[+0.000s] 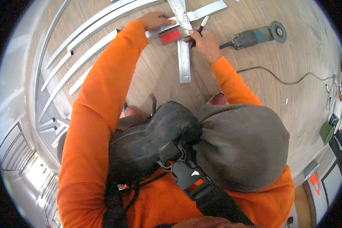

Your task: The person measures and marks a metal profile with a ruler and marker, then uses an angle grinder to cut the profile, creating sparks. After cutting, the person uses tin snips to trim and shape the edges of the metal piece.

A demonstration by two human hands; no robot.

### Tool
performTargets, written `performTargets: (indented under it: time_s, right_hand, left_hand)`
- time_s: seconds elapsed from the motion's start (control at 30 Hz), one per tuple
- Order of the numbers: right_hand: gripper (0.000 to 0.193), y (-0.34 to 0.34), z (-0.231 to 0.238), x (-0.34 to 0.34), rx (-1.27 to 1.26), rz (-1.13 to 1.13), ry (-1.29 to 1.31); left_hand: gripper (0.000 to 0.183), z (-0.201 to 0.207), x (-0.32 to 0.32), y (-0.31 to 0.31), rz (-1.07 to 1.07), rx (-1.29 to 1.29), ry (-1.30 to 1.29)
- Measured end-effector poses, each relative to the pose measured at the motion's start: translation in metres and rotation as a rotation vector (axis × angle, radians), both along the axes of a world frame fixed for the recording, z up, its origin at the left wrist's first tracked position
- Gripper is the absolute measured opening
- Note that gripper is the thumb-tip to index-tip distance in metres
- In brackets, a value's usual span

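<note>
At the top middle, my left hand (152,21) is closed over a silver metal bar (209,10), its fingertips near a try square. The square's red stock (170,37) lies against the bar, and its steel blade (179,13) slants across it. My right hand (206,45) grips a dark marker (203,25) with a white end pointing up and away. The right thumb and fingertips are beside the square, close to where blade and stock meet. Beneath them a second metal strip (184,64) runs toward me, crossing under the bar.
An angle grinder (254,38) lies on the wood-look floor right of my right hand, its cord (285,81) trailing right. Several long metal profiles (91,28) lie at the left. An orange cone (314,183) is at the far right. My foot (217,99) is near the strip.
</note>
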State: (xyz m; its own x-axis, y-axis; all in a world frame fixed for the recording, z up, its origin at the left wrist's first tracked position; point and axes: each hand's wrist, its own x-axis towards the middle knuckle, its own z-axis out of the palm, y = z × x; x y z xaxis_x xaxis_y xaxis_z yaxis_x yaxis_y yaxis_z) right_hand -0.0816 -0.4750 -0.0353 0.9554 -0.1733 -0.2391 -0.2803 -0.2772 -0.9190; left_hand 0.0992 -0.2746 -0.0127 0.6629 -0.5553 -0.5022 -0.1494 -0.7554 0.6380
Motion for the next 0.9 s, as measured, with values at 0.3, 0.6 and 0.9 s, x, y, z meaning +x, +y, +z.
performTargets:
  time_s: [0.3, 0.6, 0.9]
  right_hand:
    - [0.043, 0.001, -0.012, -0.028, 0.009, 0.028, 0.088]
    - [0.041, 0.018, 0.004, -0.029, 0.019, 0.026, 0.186]
    - [0.038, 0.028, 0.000, -0.027, 0.331, -0.121, 0.152]
  left_hand:
    - [0.078, 0.018, -0.039, 0.011, -0.291, 0.273, -0.369]
    - [0.063, 0.026, -0.026, -0.004, 0.214, -0.244, 0.282]
    - [0.047, -0.012, -0.029, -0.021, 0.273, -0.263, 0.142]
